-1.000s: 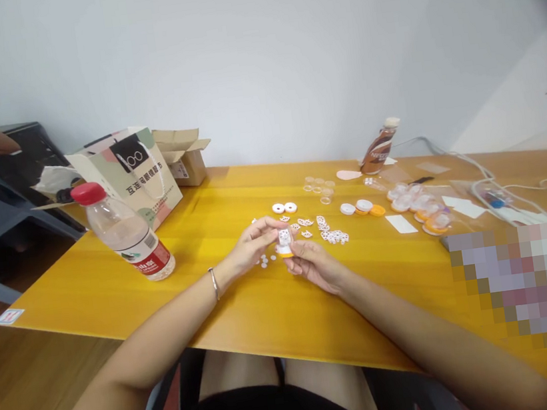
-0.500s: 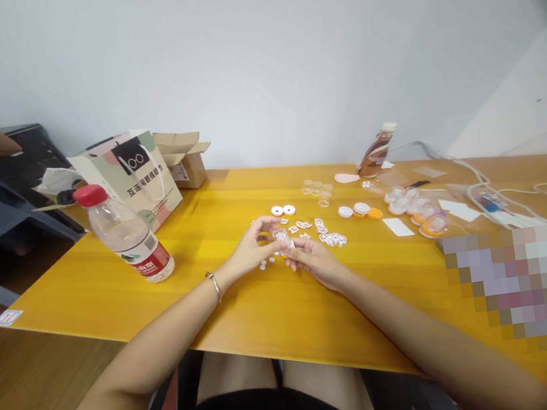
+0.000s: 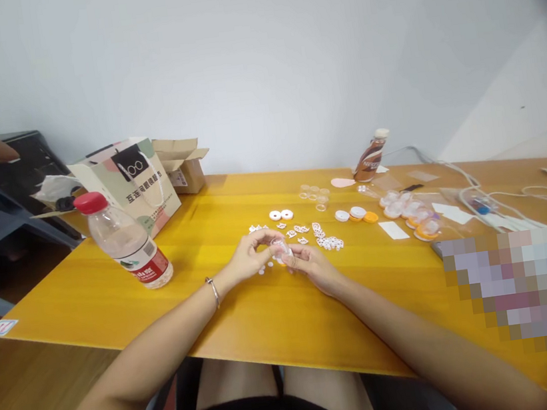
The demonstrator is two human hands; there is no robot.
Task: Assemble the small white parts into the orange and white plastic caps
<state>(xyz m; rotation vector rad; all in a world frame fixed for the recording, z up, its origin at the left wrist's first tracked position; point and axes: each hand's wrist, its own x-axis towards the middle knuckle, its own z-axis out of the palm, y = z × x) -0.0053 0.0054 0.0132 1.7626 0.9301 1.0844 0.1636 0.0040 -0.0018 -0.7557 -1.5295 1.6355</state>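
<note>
Between both hands, just above the table, is a small clear plastic case [image 3: 280, 250] with a bit of orange low on it. My left hand [image 3: 254, 253] grips its left side, thumb and fingers closed round it. From the right, my right hand [image 3: 310, 262] pinches the same piece. Fingers cover much of it, so its exact form is hidden. Beyond the hands lie white cut-out pieces [image 3: 329, 243], and two white rings [image 3: 281, 215] sit farther back. Small white discs [image 3: 262, 270] lie by my left hand.
A red-capped water bottle [image 3: 130, 244], a paper bag [image 3: 151, 194] and an open carton [image 3: 188, 169] stand left. Rightward are orange and white round caps [image 3: 358, 213], clear domed cases [image 3: 412, 210], a brown drink bottle [image 3: 371, 158] and white cables [image 3: 473, 192]. Another person's hand [image 3: 2, 152] shows far left.
The case has tilted between my fingers and my hands have closed more tightly round it. The whole view has shifted slightly; the things on the table look otherwise unmoved.
</note>
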